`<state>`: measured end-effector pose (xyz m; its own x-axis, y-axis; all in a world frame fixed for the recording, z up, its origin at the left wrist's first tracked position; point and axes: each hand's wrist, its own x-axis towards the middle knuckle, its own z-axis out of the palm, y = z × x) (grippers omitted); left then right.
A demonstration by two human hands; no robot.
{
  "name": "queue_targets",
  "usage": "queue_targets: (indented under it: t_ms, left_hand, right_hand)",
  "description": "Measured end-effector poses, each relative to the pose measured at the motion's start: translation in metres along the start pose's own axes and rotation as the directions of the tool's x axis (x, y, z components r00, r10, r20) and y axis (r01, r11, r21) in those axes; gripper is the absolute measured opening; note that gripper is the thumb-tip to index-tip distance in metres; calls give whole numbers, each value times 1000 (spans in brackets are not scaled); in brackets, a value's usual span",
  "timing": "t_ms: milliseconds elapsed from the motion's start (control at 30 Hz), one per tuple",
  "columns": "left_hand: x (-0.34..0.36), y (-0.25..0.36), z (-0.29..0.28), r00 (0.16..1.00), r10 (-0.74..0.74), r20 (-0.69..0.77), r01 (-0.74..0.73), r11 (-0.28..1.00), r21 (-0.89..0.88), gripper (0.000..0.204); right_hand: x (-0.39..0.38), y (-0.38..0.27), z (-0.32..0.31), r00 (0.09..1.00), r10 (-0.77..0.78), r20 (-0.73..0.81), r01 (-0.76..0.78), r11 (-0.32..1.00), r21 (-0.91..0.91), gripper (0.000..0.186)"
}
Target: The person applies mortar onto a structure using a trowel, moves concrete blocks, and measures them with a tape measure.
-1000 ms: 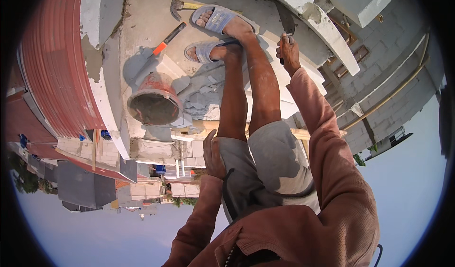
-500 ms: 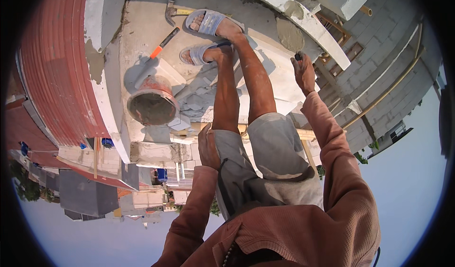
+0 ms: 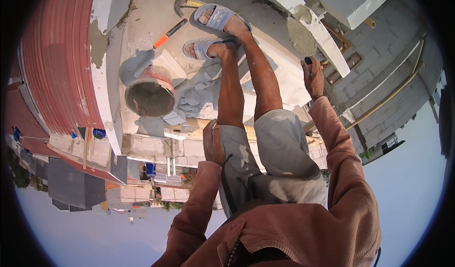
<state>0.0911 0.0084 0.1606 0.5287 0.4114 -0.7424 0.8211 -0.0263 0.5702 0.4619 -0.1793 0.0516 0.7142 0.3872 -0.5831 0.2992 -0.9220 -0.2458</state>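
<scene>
My right hand (image 3: 313,79) is closed round the black handle of a tool (image 3: 309,60), beside the pale block wall on the right. Just beyond it, grey mortar (image 3: 302,37) covers the wall's inner side; I cannot tell the tool's blade from it. My left hand (image 3: 213,142) lies flat on my left thigh, over the grey shorts, holding nothing. Left of my legs stands a red bucket (image 3: 171,89) with grey mortar inside. A tool with an orange and black handle (image 3: 169,34) lies behind it. Near my sandals rests a claw hammer (image 3: 179,4) with a yellow handle.
A low white wall (image 3: 97,84) with a mortar patch runs on the left, beside red corrugated roofing (image 3: 57,58). Broken pale pieces (image 3: 196,96) and a white block (image 3: 170,65) lie by the bucket. Bamboo poles (image 3: 384,96) cross at the right. Rooftops show far below.
The view has shifted slightly, moving most of the surroundings in the picture. My right hand is a little farther right and lower, still on the black handle. My left hand stays on my thigh.
</scene>
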Motion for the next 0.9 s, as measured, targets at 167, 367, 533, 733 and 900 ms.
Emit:
queue_targets:
  t_ms: [167,367,533,733,900]
  left_hand:
    - [3,8,4,984,-174,-24,166,967,-193,35]
    - [6,25,7,905,-422,47,401,814,-420,40]
    - [-4,17,23,989,39,-145,-48,997,-56,31]
    - [-2,24,27,990,-54,-129,22,971,-240,29]
    - [-9,22,29,983,-109,-151,65,960,-271,33]
  right_hand:
    - [-10,-3,-7,998,35,47,-33,998,-44,39]
    - [0,3,6,995,-31,99,29,999,25,42]
    - [12,11,9,990,62,124,-69,996,49,41]
    - [39,3,4,981,14,193,-7,999,-34,42]
    - [22,-56,-10,896,354,268,-442,773,454,42]
